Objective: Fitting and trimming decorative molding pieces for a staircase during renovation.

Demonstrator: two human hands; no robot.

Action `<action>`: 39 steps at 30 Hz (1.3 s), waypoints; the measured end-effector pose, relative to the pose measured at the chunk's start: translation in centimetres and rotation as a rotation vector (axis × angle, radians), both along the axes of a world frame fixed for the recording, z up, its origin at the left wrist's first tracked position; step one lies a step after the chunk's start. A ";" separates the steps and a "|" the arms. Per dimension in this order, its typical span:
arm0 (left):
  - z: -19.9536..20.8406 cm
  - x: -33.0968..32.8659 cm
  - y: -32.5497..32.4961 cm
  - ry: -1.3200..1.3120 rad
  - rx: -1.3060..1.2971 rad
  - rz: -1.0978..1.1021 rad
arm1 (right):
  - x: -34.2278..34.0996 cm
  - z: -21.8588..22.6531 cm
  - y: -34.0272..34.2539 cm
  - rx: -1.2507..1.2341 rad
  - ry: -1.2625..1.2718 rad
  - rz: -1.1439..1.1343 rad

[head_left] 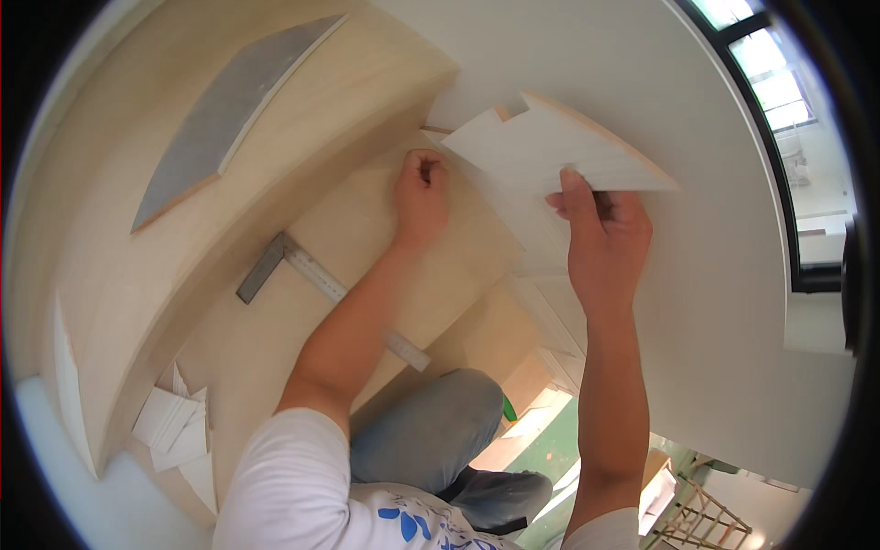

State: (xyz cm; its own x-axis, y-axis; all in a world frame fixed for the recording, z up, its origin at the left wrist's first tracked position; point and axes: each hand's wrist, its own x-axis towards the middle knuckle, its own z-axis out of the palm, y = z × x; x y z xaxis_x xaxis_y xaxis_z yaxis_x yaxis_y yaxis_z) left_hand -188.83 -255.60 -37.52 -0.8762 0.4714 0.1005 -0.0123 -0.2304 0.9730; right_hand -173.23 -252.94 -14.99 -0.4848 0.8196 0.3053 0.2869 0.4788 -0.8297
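A white board offcut (559, 142) with a small square notch and a pale cut edge is pinched in my right hand (607, 238), the thumb lying on its face. It is held tilted close to the white panel on the right. My left hand (423, 194) is closed, fingers curled, near the inner corner of the wooden surface and just left of the offcut's pointed end. Whatever those fingers hold, if anything, is hidden. Below my left forearm lies a try square (312, 272) with a grey stock and a marked metal blade, partly covered by the arm.
A grey-faced board piece (220, 119) rests on the wooden ledge at upper left. Several white scraps (174, 426) are piled at lower left. The tall white panel (724, 275) borders the right side, with a black-framed window (816, 275) beyond. My bent knee (431, 426) is below.
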 end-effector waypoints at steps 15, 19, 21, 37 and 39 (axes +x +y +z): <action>0.8 0.1 1.7 -0.278 0.180 -0.017 | -8.4 -3.4 1.7 -0.069 -0.180 -0.029; 1.3 0.1 1.5 -0.266 0.147 0.004 | -9.1 -3.7 2.1 -0.065 -0.190 -0.017; 1.6 0.1 1.3 -0.263 0.119 0.003 | -9.0 -3.6 2.8 -0.032 -0.207 -0.001; 2.1 0.6 1.0 -0.217 0.024 -0.005 | -8.8 -4.0 3.8 -0.110 -0.252 0.034; 2.1 0.6 0.9 -0.196 0.015 -0.003 | -8.9 -4.1 4.0 -0.055 -0.244 0.046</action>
